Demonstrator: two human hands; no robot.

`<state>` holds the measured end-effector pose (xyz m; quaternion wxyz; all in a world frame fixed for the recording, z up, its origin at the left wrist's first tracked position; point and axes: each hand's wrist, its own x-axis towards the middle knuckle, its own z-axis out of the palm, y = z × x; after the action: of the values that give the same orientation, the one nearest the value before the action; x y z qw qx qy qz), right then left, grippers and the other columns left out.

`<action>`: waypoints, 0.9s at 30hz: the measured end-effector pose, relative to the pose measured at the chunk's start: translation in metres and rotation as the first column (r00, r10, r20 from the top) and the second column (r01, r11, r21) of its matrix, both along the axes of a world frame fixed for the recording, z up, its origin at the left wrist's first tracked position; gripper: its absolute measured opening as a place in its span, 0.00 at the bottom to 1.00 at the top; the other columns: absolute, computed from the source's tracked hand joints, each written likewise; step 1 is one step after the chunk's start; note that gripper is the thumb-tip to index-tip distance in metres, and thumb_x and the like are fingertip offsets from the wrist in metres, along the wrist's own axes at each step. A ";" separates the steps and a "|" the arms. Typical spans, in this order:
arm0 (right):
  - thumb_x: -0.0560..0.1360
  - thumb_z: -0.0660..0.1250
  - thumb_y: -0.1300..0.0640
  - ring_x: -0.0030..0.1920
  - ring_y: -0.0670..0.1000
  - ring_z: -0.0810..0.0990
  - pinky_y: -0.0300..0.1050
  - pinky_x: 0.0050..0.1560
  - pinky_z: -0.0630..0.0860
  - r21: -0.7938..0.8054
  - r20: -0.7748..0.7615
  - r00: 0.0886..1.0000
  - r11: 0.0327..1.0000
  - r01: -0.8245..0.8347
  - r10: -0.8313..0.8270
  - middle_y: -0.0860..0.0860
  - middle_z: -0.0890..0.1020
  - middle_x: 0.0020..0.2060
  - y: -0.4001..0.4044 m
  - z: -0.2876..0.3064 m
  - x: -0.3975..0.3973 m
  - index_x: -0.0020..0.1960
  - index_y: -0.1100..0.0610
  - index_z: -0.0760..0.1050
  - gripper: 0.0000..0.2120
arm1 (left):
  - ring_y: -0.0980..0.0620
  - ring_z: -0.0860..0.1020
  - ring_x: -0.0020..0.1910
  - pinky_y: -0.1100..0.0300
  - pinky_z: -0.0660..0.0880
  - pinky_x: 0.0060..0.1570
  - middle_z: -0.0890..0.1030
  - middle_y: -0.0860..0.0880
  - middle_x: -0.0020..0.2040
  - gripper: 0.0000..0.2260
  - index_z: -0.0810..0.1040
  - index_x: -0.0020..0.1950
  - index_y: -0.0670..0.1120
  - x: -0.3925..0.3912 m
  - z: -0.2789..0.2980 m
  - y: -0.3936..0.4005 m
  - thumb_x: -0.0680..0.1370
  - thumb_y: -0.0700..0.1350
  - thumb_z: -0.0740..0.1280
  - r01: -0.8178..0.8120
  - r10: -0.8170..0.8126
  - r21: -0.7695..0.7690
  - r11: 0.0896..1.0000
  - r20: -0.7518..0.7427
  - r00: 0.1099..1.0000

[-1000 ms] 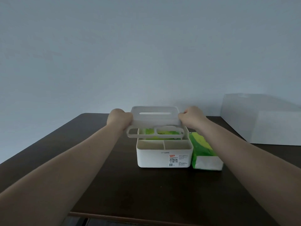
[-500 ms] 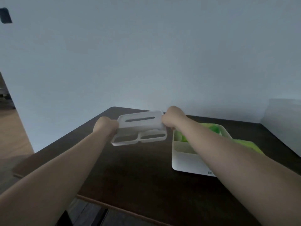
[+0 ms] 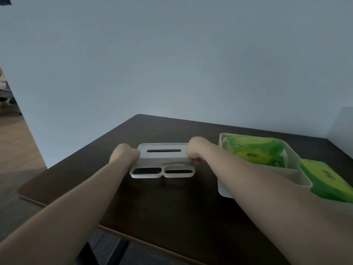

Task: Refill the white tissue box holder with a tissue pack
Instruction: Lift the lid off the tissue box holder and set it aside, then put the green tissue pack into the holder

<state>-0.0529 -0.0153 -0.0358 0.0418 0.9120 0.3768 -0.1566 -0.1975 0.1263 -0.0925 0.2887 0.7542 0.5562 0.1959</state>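
- So the flat white plastic lid with the long tissue slot and two oval cut-outs (image 3: 162, 159) was up over the box a second ago; now it's come off to the left and sits low over the dark brown wooden table (image 3: 172, 207), toward the table's left side. Can't tell if it's actually touching the top or just above it; there's a faint shadow right under its near edge.
- Left hand (image 3: 124, 153) is clenched round the lid's left end, fingers curled under where I can't see them.
- Right hand (image 3: 196, 150) is clamped on the lid's right end the same way, fingertips tucked below the edge.
- The white rectangular plastic tissue box holder (image 3: 225, 188) is open-topped now, standing on the table just right of the lid and partly behind the right forearm.
- Inside its far compartment there's a crumpled green plastic tissue pack (image 3: 256, 152) with a little red logo. The narrow near compartment looks bare from here.
- A second full green tissue pack (image 3: 328, 180) lies on the table, tight against the holder's right wall, toward the table's right edge.
- Pale blue-grey wall (image 3: 172, 64) behind the table's far edge.
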 end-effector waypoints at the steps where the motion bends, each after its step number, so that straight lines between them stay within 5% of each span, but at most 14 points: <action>1: 0.75 0.59 0.68 0.27 0.52 0.70 0.41 0.29 0.68 -0.003 -0.010 1.000 1.000 0.005 -0.005 0.56 0.73 0.29 0.002 -0.003 -0.001 0.31 0.63 0.71 0.14 | 0.48 0.67 0.29 0.60 0.62 0.29 0.70 0.46 0.31 0.07 0.68 0.33 0.41 -0.001 -0.001 0.002 0.71 0.36 0.59 -0.001 0.002 0.009 1.000 -0.013 1.000; 7: 0.76 0.57 0.65 0.27 0.53 0.71 0.43 0.33 0.70 0.044 -0.009 1.000 0.999 0.007 -0.006 0.56 0.74 0.30 0.004 -0.011 -0.003 0.33 0.62 0.70 0.14 | 0.48 0.66 0.29 0.61 0.61 0.29 0.69 0.47 0.32 0.04 0.68 0.35 0.41 -0.004 -0.003 0.001 0.71 0.36 0.59 -0.013 0.015 0.059 0.998 -0.039 0.999; 11: 0.77 0.57 0.65 0.29 0.52 0.72 0.44 0.42 0.73 0.101 0.006 1.000 0.995 -0.007 0.006 0.55 0.74 0.30 -0.004 0.001 -0.002 0.33 0.62 0.70 0.14 | 0.45 0.72 0.41 0.56 0.66 0.37 0.75 0.47 0.44 0.06 0.71 0.47 0.42 0.005 0.007 -0.010 0.71 0.38 0.61 -0.028 0.031 0.161 0.987 -0.015 0.999; 17: 0.75 0.56 0.64 0.25 0.52 0.73 0.43 0.35 0.71 0.249 -0.055 0.998 0.968 0.003 0.011 0.56 0.77 0.27 -0.033 0.034 0.005 0.34 0.63 0.72 0.13 | 0.46 0.68 0.38 0.58 0.65 0.35 0.72 0.47 0.40 0.04 0.70 0.39 0.46 0.029 0.031 -0.038 0.71 0.37 0.61 0.114 -0.110 0.201 0.973 -0.030 0.993; 24: 0.72 0.58 0.63 0.27 0.53 0.69 0.40 0.28 0.63 0.671 0.050 0.991 0.739 0.060 -0.125 0.53 0.72 0.28 -0.102 0.064 0.052 0.32 0.59 0.69 0.10 | 0.47 0.70 0.37 0.56 0.68 0.40 0.72 0.46 0.37 0.08 0.71 0.38 0.46 0.066 0.051 -0.093 0.76 0.48 0.62 0.291 -0.305 0.165 0.942 0.067 0.950; 27: 0.73 0.58 0.63 0.36 0.55 0.72 0.41 0.31 0.64 0.718 0.081 0.964 0.686 0.119 -0.251 0.52 0.72 0.32 -0.142 0.063 0.081 0.40 0.59 0.71 0.05 | 0.48 0.72 0.37 0.56 0.71 0.42 0.73 0.49 0.34 0.15 0.73 0.38 0.44 0.088 0.060 -0.126 0.77 0.55 0.62 0.365 -0.385 0.148 0.919 0.146 0.911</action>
<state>0.0282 -0.1577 0.0275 -0.2946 0.9012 0.3085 0.0762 -0.1091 0.0003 -0.0328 0.3230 0.8429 0.3614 0.2336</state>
